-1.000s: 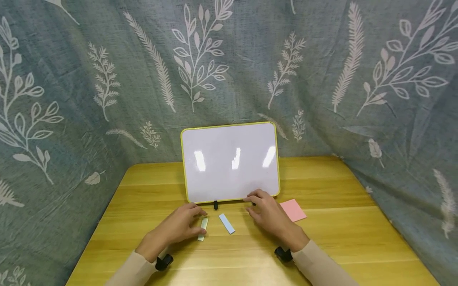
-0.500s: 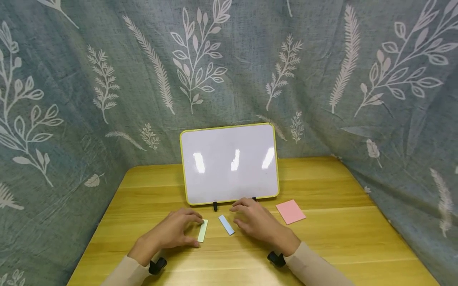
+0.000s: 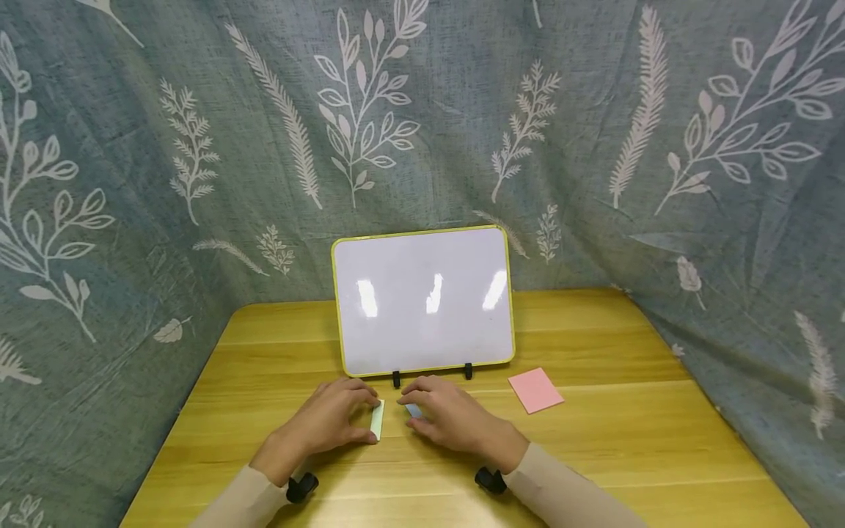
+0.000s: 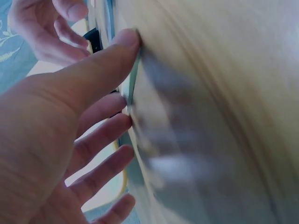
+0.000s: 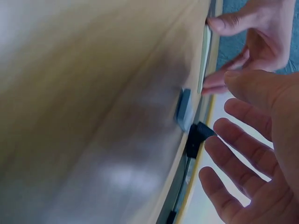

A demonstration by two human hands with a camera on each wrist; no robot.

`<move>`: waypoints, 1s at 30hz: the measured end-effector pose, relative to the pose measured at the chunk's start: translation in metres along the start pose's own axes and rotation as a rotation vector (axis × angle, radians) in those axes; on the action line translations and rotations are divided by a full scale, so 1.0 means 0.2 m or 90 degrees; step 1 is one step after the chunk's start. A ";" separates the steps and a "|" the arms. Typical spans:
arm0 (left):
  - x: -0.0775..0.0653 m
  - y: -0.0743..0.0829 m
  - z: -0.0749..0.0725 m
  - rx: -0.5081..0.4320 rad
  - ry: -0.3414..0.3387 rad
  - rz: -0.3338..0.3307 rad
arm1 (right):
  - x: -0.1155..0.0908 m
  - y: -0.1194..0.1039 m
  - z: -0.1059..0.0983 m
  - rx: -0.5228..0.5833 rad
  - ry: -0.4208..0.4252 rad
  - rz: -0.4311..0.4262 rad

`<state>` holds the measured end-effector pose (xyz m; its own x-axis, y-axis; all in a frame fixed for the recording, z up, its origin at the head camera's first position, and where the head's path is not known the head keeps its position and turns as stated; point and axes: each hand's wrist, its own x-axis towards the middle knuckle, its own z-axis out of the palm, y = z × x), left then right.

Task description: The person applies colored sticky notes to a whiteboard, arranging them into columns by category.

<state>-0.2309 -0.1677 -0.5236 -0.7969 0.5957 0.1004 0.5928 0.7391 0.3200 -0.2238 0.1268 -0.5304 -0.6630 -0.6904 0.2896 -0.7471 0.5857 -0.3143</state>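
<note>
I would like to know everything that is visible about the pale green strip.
The pale green strip is narrow, flat and straight-edged, like a thin paper pad. Its length points roughly toward the whiteboard, on or just above the wood-grained table. The left hand pinches it by the ends: thumb near, fingertip far.

A slim, pale green strip (image 3: pixel 378 421) was pinched by its ends in the left hand (image 3: pixel 333 418). Near it, a pale blue strip (image 3: pixel 413 411) lay aslant, partly covered by the right hand (image 3: pixel 452 419). Both were roughly midway between the table's (image 3: pixel 614 440) side edges, well short of the far edge.
</note>
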 end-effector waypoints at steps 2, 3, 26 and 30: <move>0.01 0.01 0.01 0.008 0.014 0.000 | 0.02 0.00 0.02 0.000 -0.012 0.000; 0.02 0.02 0.01 0.015 0.020 0.000 | 0.03 -0.01 0.03 -0.001 -0.016 -0.001; 0.05 0.00 0.02 -0.021 0.010 -0.005 | 0.15 0.00 0.08 0.000 -0.089 0.002; 0.05 0.00 0.02 -0.025 0.012 0.001 | 0.16 -0.01 0.09 -0.008 -0.099 0.003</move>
<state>-0.2389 -0.1605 -0.5258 -0.7978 0.5912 0.1181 0.5897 0.7245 0.3569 -0.2433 0.0965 -0.5363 -0.6519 -0.7446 0.1436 -0.7451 0.5938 -0.3036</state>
